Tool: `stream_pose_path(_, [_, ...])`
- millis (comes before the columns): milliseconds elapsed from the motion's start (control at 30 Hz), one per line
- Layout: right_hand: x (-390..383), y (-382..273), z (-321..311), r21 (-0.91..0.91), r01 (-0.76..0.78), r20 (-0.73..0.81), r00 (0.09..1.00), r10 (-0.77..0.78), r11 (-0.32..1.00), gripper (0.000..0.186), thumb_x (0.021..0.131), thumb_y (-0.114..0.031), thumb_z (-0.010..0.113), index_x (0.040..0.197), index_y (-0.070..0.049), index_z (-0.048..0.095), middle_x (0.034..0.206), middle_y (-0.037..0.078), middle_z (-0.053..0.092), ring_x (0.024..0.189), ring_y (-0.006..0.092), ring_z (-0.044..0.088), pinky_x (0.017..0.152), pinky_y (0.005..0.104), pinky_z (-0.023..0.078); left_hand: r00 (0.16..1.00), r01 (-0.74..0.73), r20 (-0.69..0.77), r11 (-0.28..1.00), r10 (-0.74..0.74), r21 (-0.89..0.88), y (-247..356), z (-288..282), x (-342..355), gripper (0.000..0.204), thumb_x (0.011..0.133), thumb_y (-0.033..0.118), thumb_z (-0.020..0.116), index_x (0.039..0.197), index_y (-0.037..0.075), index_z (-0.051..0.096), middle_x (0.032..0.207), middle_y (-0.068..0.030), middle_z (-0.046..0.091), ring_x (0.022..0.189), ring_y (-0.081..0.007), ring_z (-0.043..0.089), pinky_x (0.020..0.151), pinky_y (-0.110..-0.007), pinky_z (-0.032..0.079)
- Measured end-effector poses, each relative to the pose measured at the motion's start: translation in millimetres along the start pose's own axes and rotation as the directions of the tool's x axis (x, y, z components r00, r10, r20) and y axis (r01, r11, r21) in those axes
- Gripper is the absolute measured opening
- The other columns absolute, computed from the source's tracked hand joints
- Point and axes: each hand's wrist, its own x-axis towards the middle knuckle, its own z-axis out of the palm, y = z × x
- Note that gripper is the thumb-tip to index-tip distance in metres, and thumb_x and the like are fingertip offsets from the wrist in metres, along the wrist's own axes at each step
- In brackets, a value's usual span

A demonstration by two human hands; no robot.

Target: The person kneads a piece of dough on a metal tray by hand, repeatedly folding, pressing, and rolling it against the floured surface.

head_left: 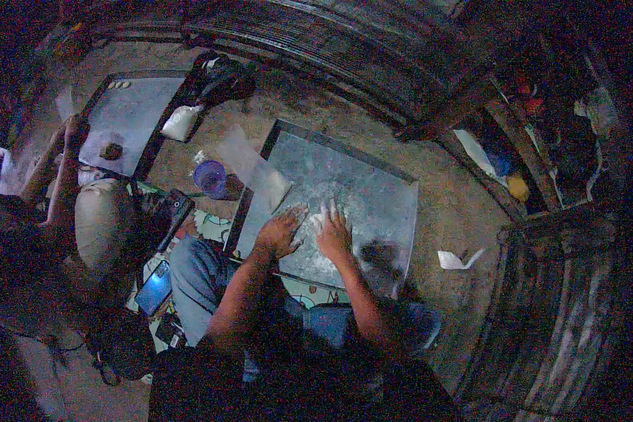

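1. Closest to me are my blue jeans (193, 283), with a patterned mat (301, 290) showing past them. A phone (155, 288) with a bright blue face lies down to my left.
2. Right in front sits a shallow tray (362, 163), a grey metal-looking sheet with a dark raised rim. A dark shadow falls across its near right part.
3. My left hand (281, 233) and right hand (335, 233) are over the middle of the tray, just apart, palms down, fingers loosely spread and mostly straight. I can't tell whether either has hold of anything under the fingers.
4. The white powder (315, 264) lies between my hands, and is scattered around and beyond them, thickest near the fingers. What looks like a small pale lump (318, 222) shows at my right fingertips, partly covered.
5. Beyond my left hand, a clear plastic bag (260, 176) with pale contents lies across the tray's left rim.
6. Left of the tray, a purple cup (211, 179) stands on the brown floor (446, 204); off to the right lies a white scrap (459, 260).
7. Farther left, another person's hands (74, 133) are beside a second tray (137, 105), with small pale rounds (119, 85) near its far edge.
8. Behind everything runs a dim slatted wall (295, 32).
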Motion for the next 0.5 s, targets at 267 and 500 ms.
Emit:
stream_pose_path(267, [-114, -36, -48, -0.039, 0.088, 0.315, 0.946, -0.072, 0.995, 0.06, 0.094, -0.036, 0.049, 0.145, -0.009, 0.035, 0.156, 0.017, 0.019, 0.141, 0.0373, 0.026, 0.112, 0.0606, 0.014, 0.987, -0.089, -0.132, 0.995, 0.094, 0.044, -9, 10, 0, 0.072, 0.088, 0.039, 0.055, 0.148, 0.009, 0.028, 0.149, -0.0164, 0.034, 0.135, -0.0358, 0.036, 0.111, -0.043, 0.032])
stream_pose_path(500, [-92, -17, -15, -0.059, 0.044, 0.233, 0.972, -0.029, 0.997, 0.07, 0.088, -0.035, 0.053, 0.149, -0.014, 0.027, 0.158, 0.016, 0.014, 0.145, 0.036, 0.014, 0.103, 0.0761, 0.008, 0.987, -0.07, -0.14, 0.997, 0.072, 0.021, -8, 17, 2, 0.072, 0.085, 0.039, 0.059, 0.145, 0.008, 0.033, 0.149, -0.0178, 0.035, 0.134, -0.0368, 0.037, 0.11, -0.044, 0.032])
